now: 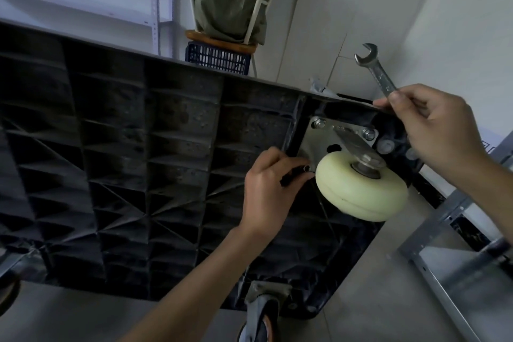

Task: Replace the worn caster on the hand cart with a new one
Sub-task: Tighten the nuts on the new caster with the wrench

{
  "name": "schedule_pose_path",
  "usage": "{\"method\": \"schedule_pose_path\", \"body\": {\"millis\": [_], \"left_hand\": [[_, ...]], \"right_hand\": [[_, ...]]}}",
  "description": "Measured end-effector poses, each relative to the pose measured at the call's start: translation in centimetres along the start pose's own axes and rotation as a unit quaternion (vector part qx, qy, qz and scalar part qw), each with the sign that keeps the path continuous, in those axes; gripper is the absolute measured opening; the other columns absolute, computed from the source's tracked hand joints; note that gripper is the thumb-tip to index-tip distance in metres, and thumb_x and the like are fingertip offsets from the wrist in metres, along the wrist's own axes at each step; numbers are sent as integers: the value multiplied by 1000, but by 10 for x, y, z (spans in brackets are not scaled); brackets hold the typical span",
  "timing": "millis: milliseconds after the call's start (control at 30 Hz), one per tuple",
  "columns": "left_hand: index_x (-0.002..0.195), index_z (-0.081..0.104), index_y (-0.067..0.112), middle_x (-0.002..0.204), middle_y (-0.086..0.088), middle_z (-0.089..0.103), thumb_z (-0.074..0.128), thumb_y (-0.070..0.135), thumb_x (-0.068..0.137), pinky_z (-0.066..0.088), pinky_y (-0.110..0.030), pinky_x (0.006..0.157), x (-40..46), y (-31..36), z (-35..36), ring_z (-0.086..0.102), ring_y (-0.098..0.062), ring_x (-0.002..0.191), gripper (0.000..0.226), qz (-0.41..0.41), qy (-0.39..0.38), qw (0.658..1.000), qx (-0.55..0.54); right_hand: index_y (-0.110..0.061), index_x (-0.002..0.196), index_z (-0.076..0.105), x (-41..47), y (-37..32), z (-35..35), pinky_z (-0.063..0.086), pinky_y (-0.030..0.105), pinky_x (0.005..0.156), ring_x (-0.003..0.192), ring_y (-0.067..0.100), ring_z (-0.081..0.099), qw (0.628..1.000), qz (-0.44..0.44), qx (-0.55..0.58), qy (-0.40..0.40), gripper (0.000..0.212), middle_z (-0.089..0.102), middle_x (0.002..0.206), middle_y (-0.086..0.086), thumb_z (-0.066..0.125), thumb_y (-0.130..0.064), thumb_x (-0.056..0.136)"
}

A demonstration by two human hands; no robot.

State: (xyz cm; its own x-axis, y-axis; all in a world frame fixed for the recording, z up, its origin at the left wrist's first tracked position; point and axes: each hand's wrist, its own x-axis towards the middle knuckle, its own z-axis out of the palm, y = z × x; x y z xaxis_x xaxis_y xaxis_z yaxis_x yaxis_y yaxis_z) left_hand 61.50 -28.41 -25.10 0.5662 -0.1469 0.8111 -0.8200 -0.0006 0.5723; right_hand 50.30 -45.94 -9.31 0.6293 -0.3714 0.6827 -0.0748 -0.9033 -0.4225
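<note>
The hand cart stands tipped on its side, its black ribbed underside facing the camera. The cream-wheeled caster sits at the upper right corner of that underside, its steel mounting plate flat against the plastic. Two bolt heads with nuts show along the plate's top edge. Whether this caster is the worn one or the new one cannot be told for certain, though its wheel looks clean.

The left hand is at the plate's lower left corner, just left of the wheel. Its fingers are curled round a small dark tool whose metal tip points at that corner; what kind of tool it is stays unclear. The right hand is above and right of the plate, its fingers closed round the shank of an open-ended spanner, whose jaw end points up and away from the cart, engaged on nothing.

The step in hand appears to be working the plate's fasteners, at the lower left corner. The next move likely calls for bringing the spanner down onto a nut at the plate while the left hand's tool holds the matching bolt.

A second, grey caster sits at the cart's bottom edge, below the cream one.
</note>
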Motion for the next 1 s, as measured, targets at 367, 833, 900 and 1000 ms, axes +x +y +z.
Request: {"method": "schedule_pose_path", "body": {"millis": [367, 833, 900, 1000], "left_hand": [[101, 80, 9, 83, 2, 60, 83, 13, 81, 53, -25, 68, -2, -1, -2, 57, -11, 72, 21, 5, 21, 1000, -16], [102, 80, 9, 85, 0, 62, 85, 9, 80, 53, -23, 68, -3, -4, -2, 58, -12, 74, 22, 14, 13, 1000, -13], [105, 80, 9, 84, 0, 61, 85, 8, 80, 51, -19, 68, -4, -4, -2, 57, -9, 73, 25, 16, 15, 1000, -9], [106, 80, 10, 83, 1, 59, 86, 7, 80, 47, -15, 67, -4, -4, -1, 53, -6, 70, 27, 15, 18, 1000, -7]], "right_hand": [[-29, 103, 74, 1, 4, 1, 55, 53, 89, 96, 7, 70, 1000, 0, 9, -4, 34, 75, 99, -16, 49, -52, 97], [-29, 103, 74, 2, 8, 1, 53, 51, 94, 99, 13, 70, 1000, -12, 6, -9, 34, 75, 100, -15, 49, -51, 98], [-30, 102, 75, 1, 7, 1, 53, 52, 92, 97, 17, 70, 1000, -9, 4, -8, 38, 76, 98, -13, 47, -55, 95], [-30, 102, 74, 1, 6, 2, 53, 52, 91, 97, 16, 70, 1000, -9, 2, -7, 40, 75, 98, -14, 46, -57, 94]]}}
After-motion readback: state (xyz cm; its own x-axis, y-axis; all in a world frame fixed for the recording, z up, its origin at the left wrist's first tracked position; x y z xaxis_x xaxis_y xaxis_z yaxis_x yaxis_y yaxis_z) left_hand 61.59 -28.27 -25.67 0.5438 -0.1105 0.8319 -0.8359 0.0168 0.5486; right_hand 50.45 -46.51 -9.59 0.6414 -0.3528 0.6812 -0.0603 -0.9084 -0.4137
